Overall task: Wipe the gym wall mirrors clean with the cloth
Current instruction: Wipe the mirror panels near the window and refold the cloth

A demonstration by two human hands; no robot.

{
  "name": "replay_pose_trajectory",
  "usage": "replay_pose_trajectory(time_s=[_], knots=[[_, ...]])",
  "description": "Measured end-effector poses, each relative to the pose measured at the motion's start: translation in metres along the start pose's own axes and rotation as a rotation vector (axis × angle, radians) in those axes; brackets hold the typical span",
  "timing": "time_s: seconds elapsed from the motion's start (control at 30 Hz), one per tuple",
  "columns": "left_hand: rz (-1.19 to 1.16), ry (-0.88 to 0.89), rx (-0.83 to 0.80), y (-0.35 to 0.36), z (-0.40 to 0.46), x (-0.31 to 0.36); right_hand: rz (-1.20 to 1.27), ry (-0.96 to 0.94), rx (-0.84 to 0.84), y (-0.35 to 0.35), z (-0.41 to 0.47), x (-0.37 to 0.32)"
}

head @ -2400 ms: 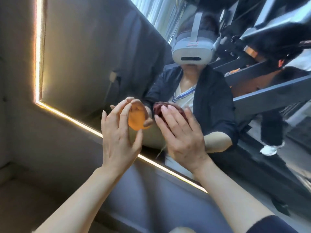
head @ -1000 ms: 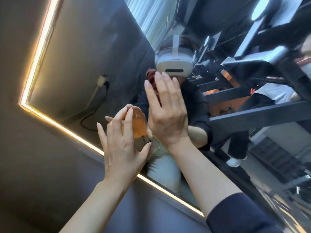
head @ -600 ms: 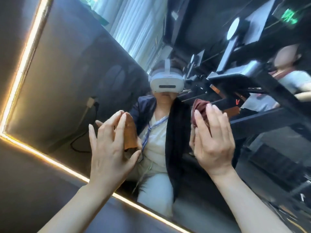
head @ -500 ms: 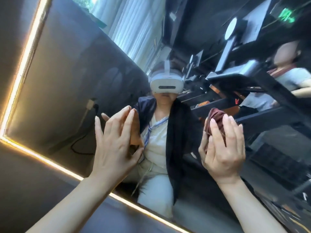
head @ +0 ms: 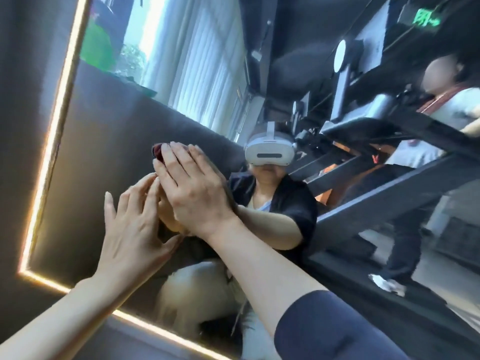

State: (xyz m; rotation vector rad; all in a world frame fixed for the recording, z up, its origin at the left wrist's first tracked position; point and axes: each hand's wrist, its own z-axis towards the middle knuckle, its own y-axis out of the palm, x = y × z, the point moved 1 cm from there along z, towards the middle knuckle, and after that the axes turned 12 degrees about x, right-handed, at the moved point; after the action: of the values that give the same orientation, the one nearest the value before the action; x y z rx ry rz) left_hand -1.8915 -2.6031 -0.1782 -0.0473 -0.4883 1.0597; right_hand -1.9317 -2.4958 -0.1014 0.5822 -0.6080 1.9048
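The wall mirror (head: 111, 131) fills most of the view, tilted, with a lit strip (head: 50, 149) along its left and bottom edges. My right hand (head: 193, 188) lies flat against the glass with straight fingers, pressing a dark red cloth (head: 157, 154) that shows only at the fingertips. My left hand (head: 132, 229) is just below and left of it, fingers extended toward the glass and partly tucked under my right hand. Something orange-tan (head: 167, 218) shows between the two hands; I cannot tell what it is.
A dark padded wall (head: 15, 152) surrounds the mirror at left and below. The glass reflects me in a headset (head: 268, 152), gym machine frames (head: 389, 193), window blinds (head: 197, 74) and another person (head: 446, 110) standing at the right.
My right hand has swept the dark red cloth from right of my reflection up and to the left, and now overlaps my left hand. My left hand has hardly moved.
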Motion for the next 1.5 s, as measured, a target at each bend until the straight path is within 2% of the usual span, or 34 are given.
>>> replay_pose_trajectory(time_s=[0.1, 0.2, 0.33, 0.43, 0.53, 0.6, 0.73, 0.9, 1.17, 1.3, 1.5], knots=[[-0.009, 0.048, 0.032, 0.003, 0.014, 0.019, -0.122, 0.01, 0.08, -0.03, -0.004, 0.043], [-0.036, 0.115, 0.09, 0.008, 0.023, 0.046, -0.325, 0.127, 0.151, -0.073, -0.018, 0.089], [-0.075, 0.229, 0.099, 0.01, 0.03, 0.073, -0.474, 0.277, 0.25, -0.123, -0.052, 0.128], [-0.067, 0.291, 0.072, 0.005, 0.034, 0.065, -0.486, 0.437, 0.364, -0.146, -0.083, 0.133], [-0.027, 0.311, 0.046, -0.003, 0.042, 0.047, -0.45, 0.57, 0.437, -0.131, -0.078, 0.114], [-0.028, 0.281, 0.036, -0.009, 0.049, 0.042, -0.374, 0.509, 0.382, -0.103, -0.06, 0.094], [-0.043, 0.223, 0.052, -0.011, 0.055, 0.045, -0.167, 0.26, 0.201, -0.051, -0.031, 0.049], [-0.025, 0.242, 0.025, -0.01, 0.048, 0.055, -0.085, 0.113, 0.079, -0.062, -0.038, 0.057], [-0.048, 0.321, 0.071, -0.006, 0.053, 0.072, -0.371, 0.173, 0.144, -0.14, -0.108, 0.112], [-0.071, 0.329, 0.063, -0.007, 0.056, 0.073, -0.356, 0.218, 0.174, -0.123, -0.096, 0.096], [-0.044, 0.306, 0.048, -0.012, 0.075, 0.059, -0.287, 0.104, 0.192, -0.072, -0.023, 0.084]])
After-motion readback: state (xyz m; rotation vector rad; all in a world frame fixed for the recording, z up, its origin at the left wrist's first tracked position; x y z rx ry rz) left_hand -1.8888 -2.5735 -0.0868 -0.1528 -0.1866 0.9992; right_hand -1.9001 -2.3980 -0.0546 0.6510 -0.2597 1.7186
